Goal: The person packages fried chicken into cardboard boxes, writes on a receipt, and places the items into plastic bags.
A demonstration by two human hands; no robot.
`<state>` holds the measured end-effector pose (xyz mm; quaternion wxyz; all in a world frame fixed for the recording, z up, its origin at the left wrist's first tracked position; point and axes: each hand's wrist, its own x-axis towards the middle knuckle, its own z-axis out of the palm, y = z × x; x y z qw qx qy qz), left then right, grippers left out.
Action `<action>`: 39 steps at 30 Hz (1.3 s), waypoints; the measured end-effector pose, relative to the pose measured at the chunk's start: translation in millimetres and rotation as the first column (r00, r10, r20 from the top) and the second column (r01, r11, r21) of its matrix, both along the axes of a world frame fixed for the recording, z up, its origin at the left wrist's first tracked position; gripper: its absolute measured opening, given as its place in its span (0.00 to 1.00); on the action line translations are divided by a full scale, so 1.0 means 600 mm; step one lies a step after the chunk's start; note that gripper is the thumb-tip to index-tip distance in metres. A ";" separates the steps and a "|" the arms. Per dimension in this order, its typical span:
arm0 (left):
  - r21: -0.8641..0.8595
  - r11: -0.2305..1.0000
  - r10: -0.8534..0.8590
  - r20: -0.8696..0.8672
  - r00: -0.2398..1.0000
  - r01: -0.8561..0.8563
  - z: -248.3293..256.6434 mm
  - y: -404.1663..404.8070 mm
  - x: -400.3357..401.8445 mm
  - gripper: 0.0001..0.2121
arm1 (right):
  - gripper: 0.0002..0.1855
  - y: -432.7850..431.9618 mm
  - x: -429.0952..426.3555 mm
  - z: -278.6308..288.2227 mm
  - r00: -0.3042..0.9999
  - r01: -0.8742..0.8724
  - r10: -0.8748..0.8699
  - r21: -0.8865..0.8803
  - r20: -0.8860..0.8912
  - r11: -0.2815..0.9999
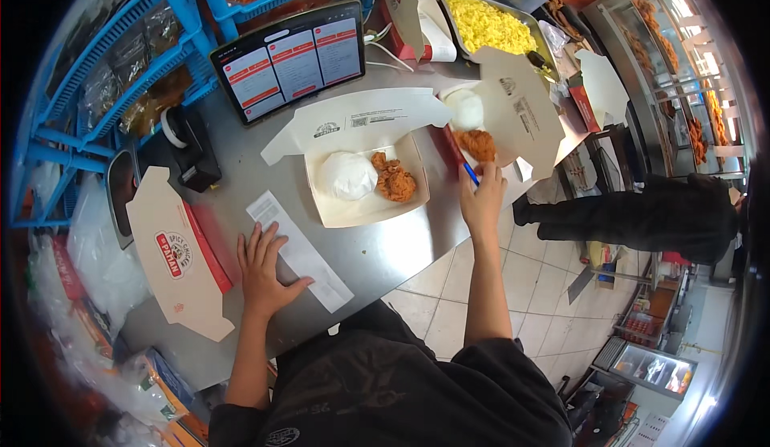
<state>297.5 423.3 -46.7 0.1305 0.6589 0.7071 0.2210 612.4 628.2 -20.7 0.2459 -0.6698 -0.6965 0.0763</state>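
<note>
My left hand lies flat with fingers spread on the edge of a long printed paper slip on the steel table. In my right hand is a blue pen. Its fingertips are at the near edge of an open cardboard food box, close to a fried chicken piece. A white wrapped round portion sits beside that piece. Between my hands stands another open box, holding a similar white wrapped portion and fried chicken.
A tablet stands at the back, beside blue plastic racks. Left are a black dispenser and an open box. A metal tray of yellow rice is at back right. A person in dark clothes stands right.
</note>
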 end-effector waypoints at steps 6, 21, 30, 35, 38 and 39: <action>0.018 1.000 -0.023 -0.003 1.000 0.023 -0.004 0.007 0.000 0.35 | 0.12 -0.044 0.049 -0.047 0.955 -0.272 0.272 0.020 -0.116 0.962; -0.090 0.995 0.037 0.002 0.999 -0.037 0.006 -0.018 -0.001 0.33 | 0.34 -0.262 -0.219 -0.023 0.537 -0.666 0.145 -0.312 -0.831 0.678; -0.101 0.992 0.090 0.092 0.992 -0.080 -0.012 -0.034 -0.025 0.34 | 0.04 -0.245 -0.300 -0.038 0.613 -0.636 0.222 -0.307 -0.758 0.708; -0.115 0.990 0.098 0.102 0.990 -0.086 -0.009 -0.033 -0.027 0.34 | 0.07 -0.244 -0.310 -0.057 0.542 -0.630 0.047 -0.368 -0.839 0.684; -0.095 0.991 0.108 0.124 0.986 -0.096 -0.009 -0.033 -0.025 0.34 | 0.07 -0.242 -0.300 -0.082 0.544 -0.624 0.076 -0.342 -0.836 0.703; -0.093 0.991 0.109 0.130 0.986 -0.097 -0.009 -0.033 -0.025 0.34 | 0.08 -0.243 -0.300 -0.086 0.539 -0.620 0.096 -0.316 -0.837 0.718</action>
